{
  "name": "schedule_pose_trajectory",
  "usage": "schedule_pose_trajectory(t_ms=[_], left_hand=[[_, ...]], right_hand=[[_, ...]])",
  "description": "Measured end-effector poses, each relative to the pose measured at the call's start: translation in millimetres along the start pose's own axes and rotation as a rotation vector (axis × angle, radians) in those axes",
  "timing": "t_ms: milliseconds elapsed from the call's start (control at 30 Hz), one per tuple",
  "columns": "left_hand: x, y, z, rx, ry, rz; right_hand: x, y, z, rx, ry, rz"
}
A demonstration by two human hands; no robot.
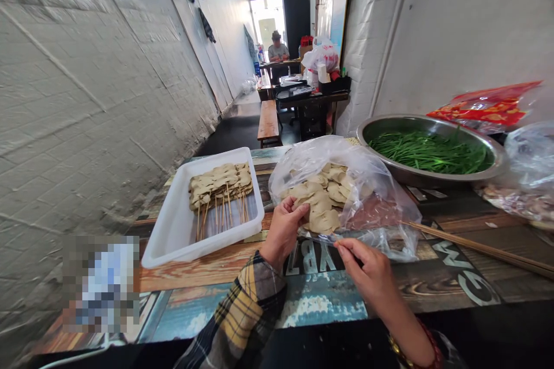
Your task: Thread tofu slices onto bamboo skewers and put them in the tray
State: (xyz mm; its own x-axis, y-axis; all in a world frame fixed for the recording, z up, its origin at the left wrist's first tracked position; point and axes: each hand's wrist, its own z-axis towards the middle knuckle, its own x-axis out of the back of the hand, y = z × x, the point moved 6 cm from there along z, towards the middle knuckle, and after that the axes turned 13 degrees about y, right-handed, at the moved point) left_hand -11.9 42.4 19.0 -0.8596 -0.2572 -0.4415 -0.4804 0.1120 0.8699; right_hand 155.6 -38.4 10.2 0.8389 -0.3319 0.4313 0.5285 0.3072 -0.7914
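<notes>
My left hand (284, 229) pinches the edge of some flat beige slices (322, 210) at the mouth of a clear plastic bag (381, 207). What the slices are made of, I cannot tell. Just in front of the bag, my right hand (367, 270) is closed, thumb against fingers, on the end of what looks like a thin skewer; most of its length is hidden. To the left stands a white plastic tray (173, 242). Inside it lie beige slices threaded on bamboo skewers (223, 213), stacked with the sticks toward me.
Loose bamboo skewers (480, 242) lie on the table (324, 302) at right. Behind them sits a metal basin (433, 176) of cut green stalks (428, 150), beside a red package (485, 106) and more plastic bags. Farther back are a bench (269, 120) and a seated person (277, 49).
</notes>
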Motion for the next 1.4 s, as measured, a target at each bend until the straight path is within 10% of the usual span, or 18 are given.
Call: schedule_pose_trajectory(t_ms=[967,1400], left_hand=[[2.7,-6,3,0.055,-0.023,-0.126],[-11.0,1,-16,0.131,-0.281,-0.249]], right_hand=[[-12,-9,-8,0.048,0.129,-0.110],[-11,-31,12,0.007,0.156,-0.068]])
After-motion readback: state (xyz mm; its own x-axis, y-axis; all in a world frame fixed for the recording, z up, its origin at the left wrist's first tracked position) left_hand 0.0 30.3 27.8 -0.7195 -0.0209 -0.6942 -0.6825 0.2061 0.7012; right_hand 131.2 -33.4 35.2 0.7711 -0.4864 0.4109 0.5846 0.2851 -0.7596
